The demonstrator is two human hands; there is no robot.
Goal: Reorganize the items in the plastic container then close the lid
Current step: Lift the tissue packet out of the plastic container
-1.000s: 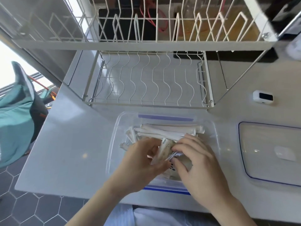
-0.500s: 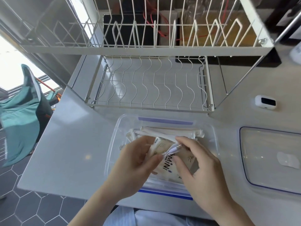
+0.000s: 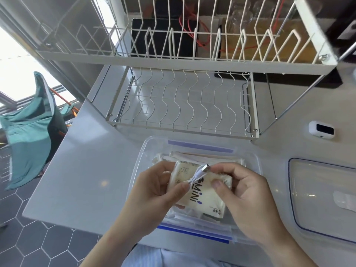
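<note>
hands: two, both over the one clear plastic container (image 3: 143,162) at the near edge of the counter (image 3: 92,170). left hand (image 3: 154,193) grips the left side of one cream tissue pack (image 3: 202,195) (printed "mini"), thumb on top, pinching a thin white cable (image 3: 194,179) against it. right hand (image 3: 248,197) grips the pack's right side, thumb pressed on the face, fingertips pinching the cable just behind its single metal plug (image 3: 205,168). pack sits tilted, lifted above the other contents. below and behind it in the container: a layer of long white paper-wrapped sticks (image 3: 202,157) (count unclear, overlapping) plus flat packets under the pack, too hidden to tell. container has two blue latch strips, one far side, one near side. one clear lid (image 3: 323,205) with blue edge lies flat on the counter to the right, apart from the container. one white two-tier wire dish rack (image 3: 183,105) stands behind the container. one small white device (image 3: 321,130) with dark screen right of the rack. one teal cloth (image 3: 28,135) hangs off to the left.
</note>
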